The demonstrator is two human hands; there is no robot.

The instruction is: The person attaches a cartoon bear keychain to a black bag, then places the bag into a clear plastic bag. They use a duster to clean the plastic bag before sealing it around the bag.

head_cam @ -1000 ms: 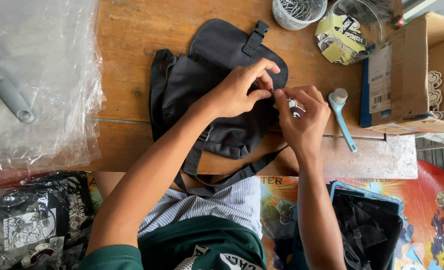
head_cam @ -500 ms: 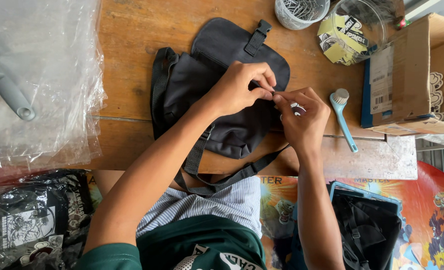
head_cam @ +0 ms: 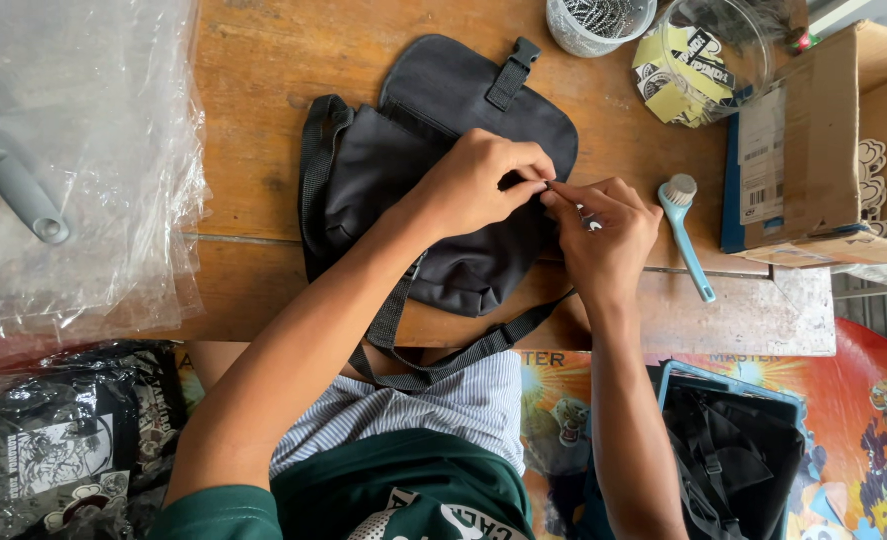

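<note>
A black fabric shoulder bag (head_cam: 414, 170) lies on the wooden table (head_cam: 264, 90), flap open toward the far side, its strap hanging off the near edge. My left hand (head_cam: 479, 180) rests on the bag's right side with its fingers pinched together at the edge. My right hand (head_cam: 604, 235) meets it there, thumb and forefinger pinched on a small metal piece at the bag's right edge. What exactly the fingertips hold is mostly hidden.
A light blue brush (head_cam: 686, 232) lies right of my hands. Beyond it stand a cardboard box (head_cam: 814, 160), a clear jar of yellow tags (head_cam: 709, 60) and a cup of metal bits (head_cam: 594, 20). Clear plastic bags (head_cam: 74, 160) cover the left; a blue bin of black bags (head_cam: 734, 450) sits below right.
Both hands have stayed at the bag's right edge, fingertips drawing closer together. The small metal piece is less visible now.
</note>
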